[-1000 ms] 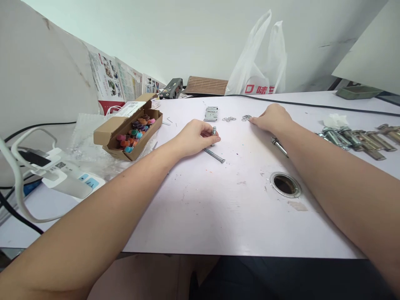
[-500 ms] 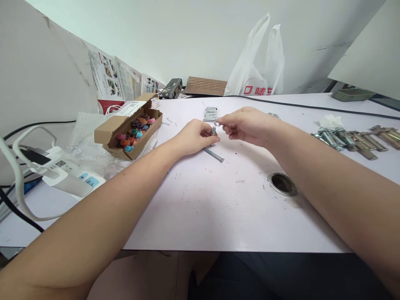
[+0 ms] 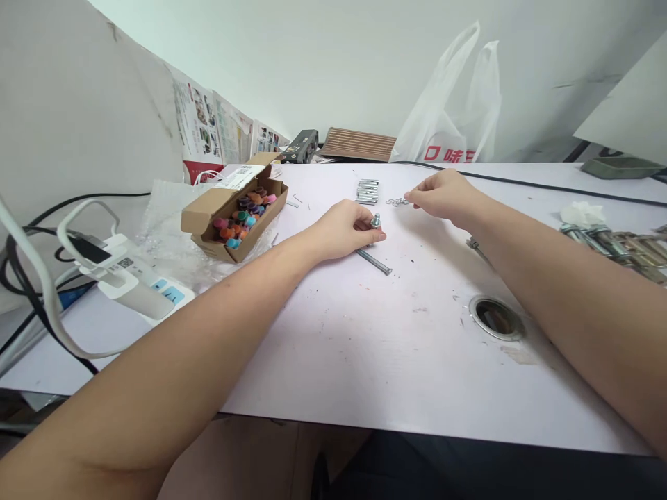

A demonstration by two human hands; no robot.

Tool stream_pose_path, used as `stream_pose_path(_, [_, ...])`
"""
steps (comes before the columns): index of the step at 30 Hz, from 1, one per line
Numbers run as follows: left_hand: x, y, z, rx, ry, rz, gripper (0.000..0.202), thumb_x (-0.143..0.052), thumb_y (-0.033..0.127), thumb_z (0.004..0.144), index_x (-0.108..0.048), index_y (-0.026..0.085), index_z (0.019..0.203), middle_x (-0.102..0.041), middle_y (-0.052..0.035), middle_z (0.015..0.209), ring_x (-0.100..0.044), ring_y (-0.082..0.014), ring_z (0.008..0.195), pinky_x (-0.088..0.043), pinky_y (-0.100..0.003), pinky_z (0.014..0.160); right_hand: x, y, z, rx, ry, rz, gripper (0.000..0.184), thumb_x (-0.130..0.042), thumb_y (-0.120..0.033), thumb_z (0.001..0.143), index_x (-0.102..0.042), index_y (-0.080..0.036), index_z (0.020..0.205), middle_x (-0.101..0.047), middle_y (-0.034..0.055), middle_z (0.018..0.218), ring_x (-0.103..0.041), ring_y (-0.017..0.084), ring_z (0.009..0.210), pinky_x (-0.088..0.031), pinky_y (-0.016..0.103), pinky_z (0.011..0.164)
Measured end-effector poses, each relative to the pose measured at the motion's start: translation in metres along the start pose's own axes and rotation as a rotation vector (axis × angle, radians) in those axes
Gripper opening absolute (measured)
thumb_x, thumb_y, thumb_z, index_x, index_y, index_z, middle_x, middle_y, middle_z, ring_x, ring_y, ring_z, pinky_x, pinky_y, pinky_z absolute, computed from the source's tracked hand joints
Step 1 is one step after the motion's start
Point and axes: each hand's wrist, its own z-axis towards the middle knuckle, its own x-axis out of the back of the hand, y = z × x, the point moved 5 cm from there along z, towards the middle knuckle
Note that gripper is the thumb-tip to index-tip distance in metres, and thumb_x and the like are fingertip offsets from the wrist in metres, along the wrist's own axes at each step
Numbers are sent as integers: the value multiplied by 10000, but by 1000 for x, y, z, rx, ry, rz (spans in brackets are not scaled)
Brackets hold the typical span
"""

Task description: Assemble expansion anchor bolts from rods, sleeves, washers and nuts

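Head view: a silver bolt point(image 3: 376, 221) is held roughly upright in the grip of the left hand point(image 3: 341, 232), pinched between thumb and fingers, with its upper end left showing. The fingertips of the right hand point(image 3: 445, 194) are brought close together at the edge of a small pile of rings point(image 3: 397, 201); whether a ring is held in that grip cannot be told.

Below the left hand, a long bolt point(image 3: 374, 262) is laid slantwise on the bench point(image 3: 365, 347), its far end hidden by the fingers. Just beyond that hand, metal tubes point(image 3: 367, 192) are lined up in a row, to the left of the rings. Another bolt point(image 3: 475, 246) is partly covered by the right forearm, and nearer the front edge a round hole point(image 3: 495, 317) is rimmed with metal.

Farther right, a group of large bolts point(image 3: 615, 244) is placed beside a crumpled tissue point(image 3: 582, 214). On the left, a cardboard box point(image 3: 208, 212) is filled with coloured caps point(image 3: 244, 214). At the back, a white plastic bag point(image 3: 442, 125) is stood near the wall.
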Motion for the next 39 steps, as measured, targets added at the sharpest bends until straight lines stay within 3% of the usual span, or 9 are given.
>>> stream_pose_path(3, [0, -2, 1, -16, -13, 12, 215, -672, 374, 813, -695, 163, 773, -688, -30, 763, -579, -158, 709, -431, -320, 666, -11, 1, 12, -79, 5, -171, 167, -789, -333, 742, -694, -206, 794, -630, 80, 770, -531, 213, 708, -435, 377, 675])
stream_pose_path(9, [-1, -3, 2, -32, -38, 11, 218, -663, 369, 828, -723, 160, 844, -694, -35, 779, -590, -162, 716, -431, -323, 665, -27, 0, 23, -42, 36, -305, 195, -764, -370, 781, -732, -224, 907, -669, 91, 935, -565, 230, 783, -432, 375, 719])
stream_pose_path(17, [1, 1, 0, -1, -15, 22, 196, -677, 354, 812, -711, 162, 787, -707, -33, 772, -592, -157, 717, -427, -311, 654, -20, 9, 18, -39, 46, -112, 155, -782, -331, 750, -721, -190, 727, -620, 59, 682, -495, 179, 624, -438, 380, 660])
stream_pose_path(22, [1, 5, -1, 3, -28, 22, 186, -671, 335, 816, -700, 155, 775, -703, -34, 766, -585, -148, 706, -426, -307, 658, -7, 4, 6, -14, 157, 90, 188, -739, -361, 787, -731, -177, 747, -669, 81, 767, -532, 182, 678, -461, 371, 677])
stream_pose_path(24, [1, 6, -2, 9, -26, 24, 193, -669, 340, 816, -700, 152, 786, -698, -33, 764, -582, -148, 705, -426, -308, 660, -4, -7, -7, 22, 103, 236, 212, -750, -388, 790, -729, -179, 764, -690, 93, 860, -553, 180, 734, -472, 352, 689])
stream_pose_path(27, [2, 8, -3, 28, -18, 59, 218, -667, 357, 815, -667, 152, 740, -658, -16, 721, -541, -133, 660, -403, -303, 636, -8, -33, -34, 129, -104, 461, 225, -783, -400, 778, -734, -181, 768, -683, 94, 901, -564, 178, 796, -479, 331, 715])
stream_pose_path(30, [3, 9, -4, 47, -14, 102, 256, -664, 383, 814, -631, 154, 703, -615, 2, 678, -495, -119, 623, -374, -297, 613, -16, -50, -54, 178, -210, 453, 226, -788, -401, 778, -735, -188, 722, -668, 89, 844, -554, 186, 782, -463, 341, 698])
stream_pose_path(35, [3, 11, -5, 37, -33, 110, 246, -654, 384, 815, -705, 144, 835, -682, -23, 754, -572, -149, 699, -416, -305, 666, -30, -51, -60, 183, -304, 420, 256, -747, -360, 810, -694, -197, 619, -623, 72, 760, -519, 171, 740, -432, 341, 675])
stream_pose_path(39, [2, 9, -4, 11, -40, 92, 245, -654, 376, 817, -723, 149, 878, -702, -25, 787, -604, -154, 725, -434, -303, 692, -31, -45, -58, 192, -341, 408, 253, -742, -384, 817, -694, -208, 642, -613, 62, 764, -500, 161, 731, -427, 336, 674])
